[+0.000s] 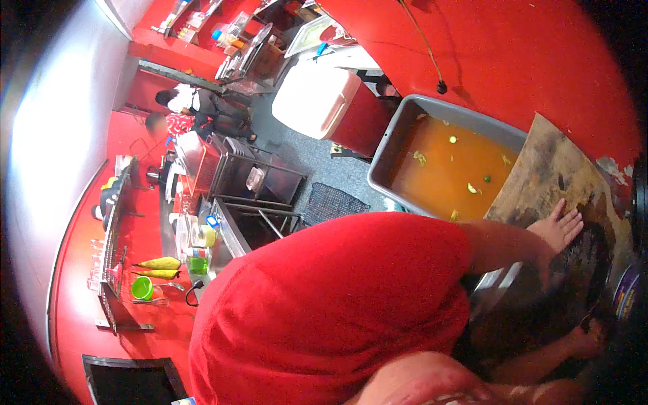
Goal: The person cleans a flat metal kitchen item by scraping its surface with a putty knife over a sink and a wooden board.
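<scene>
My right hand (562, 228) presses flat, fingers spread, on a brown, dark-stained board (549, 162); it holds nothing. The board overlaps one end of a grey plastic tub (455, 104). Cloudy orange-brown liquid (435, 167) fills much of the tub. Pieces of cut lime (472, 188) and pale green scraps (419, 158) float in it. In deep shadow lies my left hand (590, 336), beside the dark part of the board. Whether its fingers grip anything cannot be made out. A round item with a purple printed edge (626, 291) is close by.
Beyond the tub stands a red cooler with a white lid (314, 98). A black mesh crate (334, 205) sits on the grey floor (291, 157). Farther off are metal shelving (258, 172), a cluttered counter (220, 248) and two people (192, 104). A cord with a plug (441, 87) hangs along the red wall.
</scene>
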Demonstrator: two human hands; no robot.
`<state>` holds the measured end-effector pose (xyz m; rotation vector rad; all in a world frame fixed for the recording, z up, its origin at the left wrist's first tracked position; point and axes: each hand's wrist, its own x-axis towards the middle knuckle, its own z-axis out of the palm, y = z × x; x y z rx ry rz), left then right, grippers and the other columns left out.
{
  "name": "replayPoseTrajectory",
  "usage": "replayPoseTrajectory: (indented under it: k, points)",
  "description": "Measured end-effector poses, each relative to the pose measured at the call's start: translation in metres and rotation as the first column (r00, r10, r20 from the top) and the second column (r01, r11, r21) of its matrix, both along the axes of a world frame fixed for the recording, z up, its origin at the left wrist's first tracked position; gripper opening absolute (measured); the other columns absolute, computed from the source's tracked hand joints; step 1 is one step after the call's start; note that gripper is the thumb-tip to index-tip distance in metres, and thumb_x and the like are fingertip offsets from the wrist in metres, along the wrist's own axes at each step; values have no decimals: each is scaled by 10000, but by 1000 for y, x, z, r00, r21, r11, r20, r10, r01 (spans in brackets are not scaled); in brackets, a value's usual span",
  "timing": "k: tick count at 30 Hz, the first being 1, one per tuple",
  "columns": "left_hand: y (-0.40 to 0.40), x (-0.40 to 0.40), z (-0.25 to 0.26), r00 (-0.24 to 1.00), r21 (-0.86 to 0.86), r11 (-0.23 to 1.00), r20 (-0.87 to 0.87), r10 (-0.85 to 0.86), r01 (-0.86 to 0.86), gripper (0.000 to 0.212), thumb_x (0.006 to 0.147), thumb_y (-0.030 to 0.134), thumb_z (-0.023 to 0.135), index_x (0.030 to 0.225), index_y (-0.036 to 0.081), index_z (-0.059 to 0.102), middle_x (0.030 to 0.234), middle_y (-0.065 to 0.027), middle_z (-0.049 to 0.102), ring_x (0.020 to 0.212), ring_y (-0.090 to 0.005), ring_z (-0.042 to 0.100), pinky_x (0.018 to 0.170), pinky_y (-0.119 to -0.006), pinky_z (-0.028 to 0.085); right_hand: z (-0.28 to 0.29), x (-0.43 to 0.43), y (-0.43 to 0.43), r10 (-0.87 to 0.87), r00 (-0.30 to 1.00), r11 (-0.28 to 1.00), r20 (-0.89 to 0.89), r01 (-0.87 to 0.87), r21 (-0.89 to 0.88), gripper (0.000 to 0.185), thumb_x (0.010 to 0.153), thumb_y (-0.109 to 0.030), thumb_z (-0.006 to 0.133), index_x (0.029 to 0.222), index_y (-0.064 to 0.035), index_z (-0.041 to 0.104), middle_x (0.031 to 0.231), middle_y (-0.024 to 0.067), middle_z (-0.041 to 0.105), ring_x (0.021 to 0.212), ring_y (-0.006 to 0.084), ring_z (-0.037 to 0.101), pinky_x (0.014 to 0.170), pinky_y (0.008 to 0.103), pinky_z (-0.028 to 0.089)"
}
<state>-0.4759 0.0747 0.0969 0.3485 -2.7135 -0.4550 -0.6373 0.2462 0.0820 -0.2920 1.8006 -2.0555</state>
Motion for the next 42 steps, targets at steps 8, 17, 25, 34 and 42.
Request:
replayPoseTrajectory:
  k: [8, 17, 25, 34, 42]
  points:
    - [4, -7, 2, 999, 50, 998, -15, -40, 40, 1602, 297, 820, 730, 1461, -128, 169, 1539, -291, 218, 1453, -397, 191, 1117, -700, 32, 10, 27, -25, 41, 999, 996, -35, -39, 79, 280, 534, -240, 786, 790, -141, 730, 765, 38, 695, 725, 270, 641, 806, 413, 471]
    - [2, -5, -7, 999, 0, 1000, 43, 29, -29, 1616, 339, 896, 672, 1473, -122, 132, 1558, -266, 182, 1475, -372, 117, 1127, -674, -38, 8, 36, -58, 143, 988, 983, -58, -134, 127, 264, 579, -259, 754, 809, -138, 709, 756, 40, 681, 704, 267, 630, 778, 414, 474]
    - [0, 2, 3, 1000, 51, 999, 17, -21, 20, 1606, 339, 863, 709, 1470, -116, 126, 1560, -273, 157, 1469, -384, 119, 1122, -686, -54, -5, 29, -63, 179, 983, 978, -28, -175, 109, 252, 619, -275, 727, 825, -135, 691, 748, 41, 668, 685, 263, 620, 753, 416, 477]
    - [1, 3, 2, 999, 111, 993, -15, -43, 44, 1631, 307, 865, 703, 1464, -127, 123, 1563, -266, 161, 1470, -379, 128, 1131, -673, -44, -15, 25, -57, 174, 985, 983, -5, -174, 57, 243, 664, -293, 696, 844, -132, 671, 739, 43, 654, 664, 259, 609, 725, 417, 480]
    - [2, -3, -10, 999, 79, 997, -52, -6, 10, 1665, 256, 855, 706, 1457, -138, 120, 1563, -267, 163, 1470, -374, 137, 1137, -663, -36, -17, 23, -57, 183, 983, 982, 0, -183, 41, 239, 704, -309, 668, 861, -129, 653, 731, 44, 641, 645, 256, 599, 701, 419, 483]
